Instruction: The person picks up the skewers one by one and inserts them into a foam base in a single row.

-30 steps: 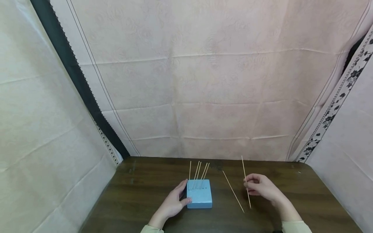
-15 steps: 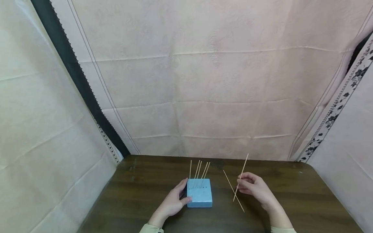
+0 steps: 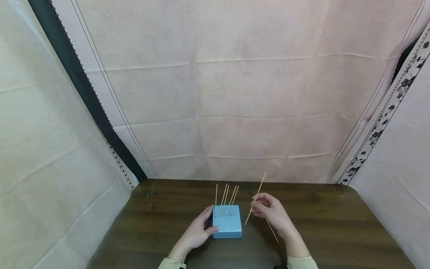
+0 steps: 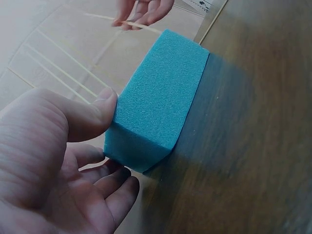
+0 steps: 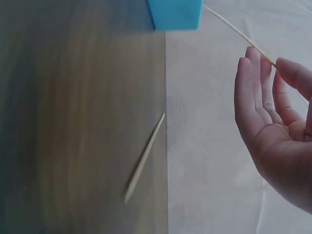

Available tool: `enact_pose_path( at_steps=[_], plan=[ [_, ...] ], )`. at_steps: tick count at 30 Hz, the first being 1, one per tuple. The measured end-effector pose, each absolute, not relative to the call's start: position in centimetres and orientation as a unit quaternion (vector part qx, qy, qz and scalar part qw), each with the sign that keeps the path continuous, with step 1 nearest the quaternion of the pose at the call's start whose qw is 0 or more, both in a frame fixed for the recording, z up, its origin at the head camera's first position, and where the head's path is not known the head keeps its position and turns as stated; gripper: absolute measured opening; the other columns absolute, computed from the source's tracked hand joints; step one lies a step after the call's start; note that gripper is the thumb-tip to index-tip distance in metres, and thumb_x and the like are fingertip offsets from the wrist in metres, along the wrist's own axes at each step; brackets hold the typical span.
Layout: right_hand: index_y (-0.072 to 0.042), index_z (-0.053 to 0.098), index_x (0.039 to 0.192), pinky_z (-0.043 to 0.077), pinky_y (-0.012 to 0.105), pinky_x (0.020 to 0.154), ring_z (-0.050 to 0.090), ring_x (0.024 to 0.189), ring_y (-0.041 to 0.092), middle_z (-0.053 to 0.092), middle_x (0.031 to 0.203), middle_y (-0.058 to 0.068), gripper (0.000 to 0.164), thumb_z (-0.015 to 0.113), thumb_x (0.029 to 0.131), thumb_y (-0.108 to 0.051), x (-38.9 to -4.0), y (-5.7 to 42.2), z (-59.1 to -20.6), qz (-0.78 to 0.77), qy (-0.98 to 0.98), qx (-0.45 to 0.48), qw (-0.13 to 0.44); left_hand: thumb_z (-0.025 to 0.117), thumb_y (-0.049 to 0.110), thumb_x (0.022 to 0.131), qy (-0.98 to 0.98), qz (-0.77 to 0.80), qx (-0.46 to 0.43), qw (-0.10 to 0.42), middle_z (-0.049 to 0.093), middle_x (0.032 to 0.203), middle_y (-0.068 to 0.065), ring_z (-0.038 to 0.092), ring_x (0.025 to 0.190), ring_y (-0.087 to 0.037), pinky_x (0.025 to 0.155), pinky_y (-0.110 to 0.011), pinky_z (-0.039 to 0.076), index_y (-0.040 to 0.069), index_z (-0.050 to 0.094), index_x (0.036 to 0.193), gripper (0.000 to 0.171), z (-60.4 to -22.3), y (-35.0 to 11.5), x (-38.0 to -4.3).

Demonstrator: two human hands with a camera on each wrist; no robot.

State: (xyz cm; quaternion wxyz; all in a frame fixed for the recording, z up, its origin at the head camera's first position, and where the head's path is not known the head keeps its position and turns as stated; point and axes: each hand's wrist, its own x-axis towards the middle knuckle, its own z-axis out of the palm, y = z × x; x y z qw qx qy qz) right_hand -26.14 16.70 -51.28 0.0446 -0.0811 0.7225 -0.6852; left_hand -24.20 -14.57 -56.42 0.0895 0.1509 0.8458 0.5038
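My left hand (image 3: pixel 196 233) grips the left side of a light blue foam block (image 3: pixel 227 224), with the thumb at its near edge. The left wrist view has the thumb and fingers (image 4: pixel 107 187) at one end of the block. Several thin wooden skewers (image 3: pixel 216 194) stand in a row of small holes along the block's far part, a few leaning right. Between thumb and fingertips, my right hand (image 3: pixel 272 213) pinches another skewer (image 3: pixel 259 186), tilted, its lower end just right of the block. A loose skewer (image 3: pixel 272 231) lies on the table, partly hidden below the right hand.
Everything rests on a dark brown wooden table (image 3: pixel 168 220). Pale cloth (image 3: pixel 248 93) hangs behind the table's far edge, and more cloth panels (image 3: pixel 53 149) close in both sides.
My right hand has carried its skewer leftward, over the loose one, to beside the block. On the way the skewer's top has swung to lean right. My left hand stays on the block.
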Motion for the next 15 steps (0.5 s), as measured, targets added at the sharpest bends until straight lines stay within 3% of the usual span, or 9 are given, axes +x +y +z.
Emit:
enact_pose_path(
  at_steps=[15],
  plan=[
    [-0.002, 0.067, 0.124, 0.065, 0.039, 0.088, 0.075, 0.099, 0.036, 0.073, 0.112, 0.025, 0.021, 0.071, 0.104, -0.009, -25.9, 11.9, -52.0, -0.697, 0.716, -0.032, -0.030, 0.075, 0.024, 0.103, 0.845, 0.504, 0.157, 0.086, 0.025, 0.173, -0.025, 0.029, 0.157, -0.044, 0.123, -0.061, 0.032, 0.002, 0.031, 0.168, 0.081, -56.8, -14.8, -24.4]
  ],
)
